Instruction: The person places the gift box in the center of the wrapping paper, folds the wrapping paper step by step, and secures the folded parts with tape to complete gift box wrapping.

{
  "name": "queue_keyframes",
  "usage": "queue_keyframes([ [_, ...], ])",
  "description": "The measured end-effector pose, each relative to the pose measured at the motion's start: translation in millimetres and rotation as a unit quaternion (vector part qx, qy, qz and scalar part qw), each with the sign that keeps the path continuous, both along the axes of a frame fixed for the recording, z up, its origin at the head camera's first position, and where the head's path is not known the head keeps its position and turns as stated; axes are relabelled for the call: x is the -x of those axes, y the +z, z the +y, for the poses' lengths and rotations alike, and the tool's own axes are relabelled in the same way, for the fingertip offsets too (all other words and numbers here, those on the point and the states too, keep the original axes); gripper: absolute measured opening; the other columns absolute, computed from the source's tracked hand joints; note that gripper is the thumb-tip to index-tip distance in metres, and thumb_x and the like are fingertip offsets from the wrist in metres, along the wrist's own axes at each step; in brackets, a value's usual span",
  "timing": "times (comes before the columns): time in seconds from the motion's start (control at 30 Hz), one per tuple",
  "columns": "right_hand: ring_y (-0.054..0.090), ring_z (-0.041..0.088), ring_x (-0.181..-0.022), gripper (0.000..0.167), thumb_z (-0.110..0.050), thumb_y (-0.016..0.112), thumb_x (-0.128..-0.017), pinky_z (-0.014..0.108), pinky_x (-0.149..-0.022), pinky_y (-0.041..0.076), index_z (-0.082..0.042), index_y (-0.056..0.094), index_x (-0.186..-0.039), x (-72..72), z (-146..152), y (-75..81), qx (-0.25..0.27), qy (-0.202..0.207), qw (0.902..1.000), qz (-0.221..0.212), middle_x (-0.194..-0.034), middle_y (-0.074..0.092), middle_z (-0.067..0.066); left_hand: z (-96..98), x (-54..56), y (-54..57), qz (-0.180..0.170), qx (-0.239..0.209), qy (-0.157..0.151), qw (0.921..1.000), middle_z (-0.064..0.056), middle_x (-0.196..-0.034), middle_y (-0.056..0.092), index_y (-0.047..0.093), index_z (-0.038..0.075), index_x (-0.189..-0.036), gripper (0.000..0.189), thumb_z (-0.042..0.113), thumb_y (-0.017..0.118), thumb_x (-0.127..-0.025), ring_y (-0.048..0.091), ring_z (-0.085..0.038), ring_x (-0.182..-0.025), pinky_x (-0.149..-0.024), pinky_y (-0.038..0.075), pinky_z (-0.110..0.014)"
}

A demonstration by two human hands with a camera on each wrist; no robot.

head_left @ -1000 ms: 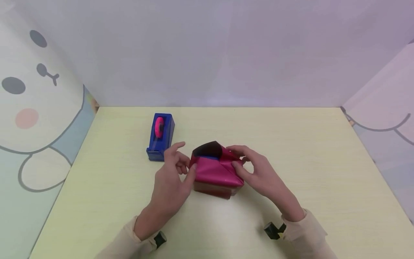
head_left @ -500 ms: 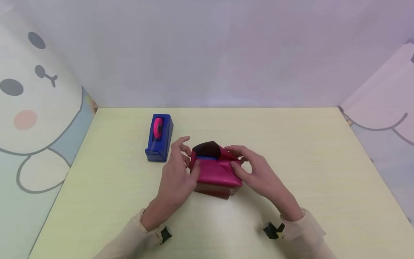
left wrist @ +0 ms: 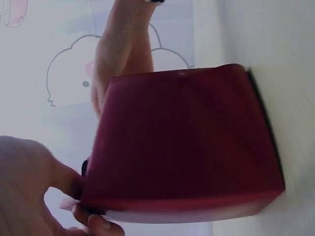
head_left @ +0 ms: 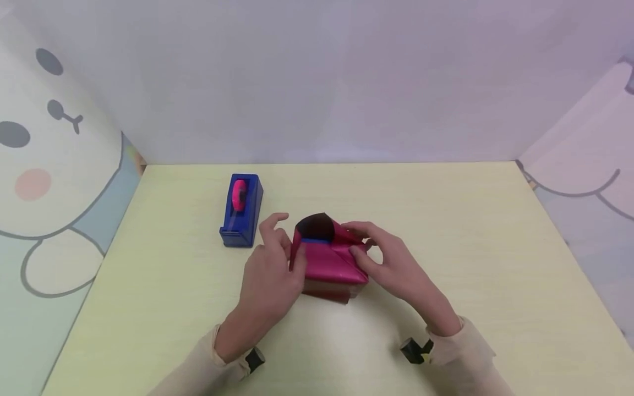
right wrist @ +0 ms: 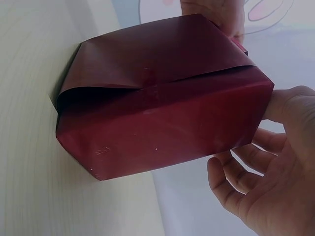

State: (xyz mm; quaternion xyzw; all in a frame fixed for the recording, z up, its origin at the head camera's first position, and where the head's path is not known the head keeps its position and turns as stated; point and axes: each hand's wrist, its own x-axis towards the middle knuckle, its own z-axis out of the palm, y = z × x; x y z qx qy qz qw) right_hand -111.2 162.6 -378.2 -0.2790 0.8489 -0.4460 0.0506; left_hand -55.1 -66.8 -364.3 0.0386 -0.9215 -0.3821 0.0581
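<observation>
A box in shiny magenta wrapping paper (head_left: 329,267) stands on the table between both hands. Its top paper gapes at the back, showing a dark underside and a strip of blue box (head_left: 315,241). At the left top edge, my left hand (head_left: 271,278) pinches the paper between thumb and fingers, index finger raised. My right hand (head_left: 396,267) holds the folded paper at the right top corner, thumb in front and fingers behind. In the right wrist view, a paper seam (right wrist: 147,89) runs along the box's side, its lower end lifting away.
A blue tape dispenser (head_left: 240,217) with a pink tape roll (head_left: 239,195) stands behind and left of the box. A pale wall (head_left: 337,82) closes off the back of the light wooden table (head_left: 470,220). Cartoon-printed panels (head_left: 44,165) flank the sides.
My left hand has moved slightly in to the right, its thumb now at the paper's left edge, which stands up more. The right hand keeps its hold on the right corner.
</observation>
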Motion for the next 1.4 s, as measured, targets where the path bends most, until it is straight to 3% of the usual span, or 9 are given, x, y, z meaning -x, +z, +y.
queue_keyframes([
  [0.1, 0.065, 0.007, -0.104, 0.043, -0.009, 0.068, -0.099, 0.027, -0.088, 0.056, -0.021, 0.061, -0.140, 0.3, -1, 0.2, 0.000, 0.001, 1.0000, 0.001, -0.126, 0.071, -0.006, -4.3, -0.3, 3.3, 0.004, 0.019, -0.022, 0.9996, 0.002, -0.068, 0.047, 0.029, 0.012, -0.150, 0.069, 0.006, 0.069, -0.094, 0.039, -0.009, -0.047, -0.047, 0.035, -0.025],
  [0.3, 0.065, 0.010, -0.102, 0.044, -0.006, 0.068, -0.098, 0.027, -0.087, 0.056, -0.017, 0.060, -0.141, 0.1, -1, -1.3, -0.001, -0.006, 0.9999, 0.016, -0.124, 0.071, -0.002, -10.9, 4.4, 2.7, 0.011, -0.067, -0.041, 0.9969, 0.003, -0.066, 0.039, 0.033, 0.013, -0.148, 0.066, -0.002, 0.066, -0.093, 0.032, -0.008, -0.049, -0.050, 0.028, -0.025],
  [0.43, 0.059, 0.016, -0.108, 0.048, -0.001, 0.072, -0.092, 0.027, -0.087, 0.053, -0.006, 0.056, -0.137, -1.1, -3, -4.8, 0.019, -0.025, 0.9948, 0.097, -0.126, 0.064, 0.007, -13.8, 6.0, 2.0, -0.004, -0.103, -0.042, 0.9938, 0.003, -0.065, 0.040, 0.034, 0.014, -0.149, 0.066, 0.000, 0.067, -0.093, 0.033, -0.008, -0.050, -0.052, 0.030, -0.026],
  [0.6, 0.056, 0.028, -0.111, 0.034, 0.003, 0.072, -0.089, 0.036, -0.093, 0.047, 0.000, 0.063, -0.122, -5.0, -6, -2.4, -0.012, 0.020, 0.9533, 0.301, -0.121, 0.062, 0.013, -14.0, 6.1, -1.4, -0.023, -0.116, -0.036, 0.9923, 0.003, -0.066, 0.041, 0.034, 0.016, -0.149, 0.065, 0.001, 0.065, -0.094, 0.034, -0.008, -0.050, -0.052, 0.031, -0.026],
  [0.7, 0.062, 0.024, -0.114, 0.034, 0.005, 0.075, -0.087, 0.036, -0.099, 0.052, -0.007, 0.071, -0.119, -9.0, -8, 5.2, -0.075, 0.089, 0.9266, 0.358, -0.120, 0.068, 0.006, -13.9, 4.4, -4.2, -0.038, -0.122, -0.029, 0.9913, 0.002, -0.066, 0.042, 0.034, 0.018, -0.149, 0.064, 0.003, 0.065, -0.095, 0.035, -0.009, -0.050, -0.050, 0.032, -0.026],
  [0.87, 0.063, 0.018, -0.119, 0.047, 0.008, 0.079, -0.081, 0.034, -0.105, 0.055, -0.011, 0.071, -0.122, -9.7, -10, 15.0, -0.144, 0.163, 0.9089, 0.356, -0.125, 0.069, 0.001, -15.7, -0.5, -7.8, -0.035, -0.134, -0.029, 0.9899, 0.001, -0.068, 0.043, 0.035, 0.019, -0.148, 0.059, 0.008, 0.065, -0.099, 0.038, -0.010, -0.053, -0.051, 0.033, -0.026],
  [1.17, 0.056, 0.015, -0.111, 0.051, -0.012, 0.067, -0.098, 0.030, -0.097, 0.052, -0.018, 0.058, -0.149, -8.3, -28, 14.1, -0.160, 0.170, 0.9236, 0.304, -0.124, 0.062, -0.002, -26.9, -14.7, -12.2, -0.010, -0.156, -0.076, 0.9848, 0.003, -0.081, 0.054, 0.032, 0.014, -0.151, 0.065, -0.001, 0.061, -0.095, 0.057, -0.011, -0.075, -0.072, 0.049, -0.026],
  [1.23, 0.053, 0.016, -0.107, 0.045, -0.021, 0.061, -0.105, 0.031, -0.093, 0.050, -0.019, 0.059, -0.149, -9.9, -32, 12.3, -0.168, 0.159, 0.9229, 0.308, -0.122, 0.060, -0.001, -28.0, -18.4, -12.1, -0.007, -0.134, -0.075, 0.9881, 0.005, -0.082, 0.058, 0.039, 0.013, -0.145, 0.054, 0.002, 0.062, -0.097, 0.058, -0.009, -0.078, -0.078, 0.051, -0.027],
  [1.4, 0.049, 0.017, -0.101, 0.041, -0.034, 0.052, -0.109, 0.034, -0.088, 0.048, -0.020, 0.061, -0.146, -14.0, -38, 8.7, -0.193, 0.134, 0.9190, 0.317, -0.118, 0.057, 0.002, -27.6, -22.2, -12.0, 0.029, -0.022, -0.062, 0.9974, 0.012, -0.074, 0.059, 0.057, 0.018, -0.104, 0.013, 0.014, 0.068, -0.099, 0.053, -0.006, -0.067, -0.062, 0.045, -0.023],
])
